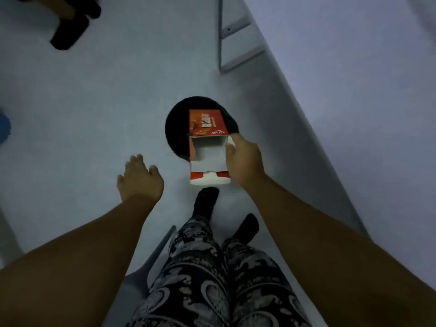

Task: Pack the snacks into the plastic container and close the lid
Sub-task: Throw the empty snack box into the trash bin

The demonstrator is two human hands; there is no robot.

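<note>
My right hand (245,159) grips the right side of a red and white snack box (207,147), whose flap hangs open toward me and shows a white inside. The box hovers over a round black bin (177,128) on the pale floor. My left hand (139,178) is spread with fingers apart, left of the box and apart from it, holding nothing. No plastic container or lid is in view.
My legs in patterned trousers and black socks (205,204) stand below the box. A white table edge (354,114) with a metal leg frame (221,36) runs along the right. Dark chair feet (68,27) sit at the upper left. A grey bar (160,251) lies beside my left leg.
</note>
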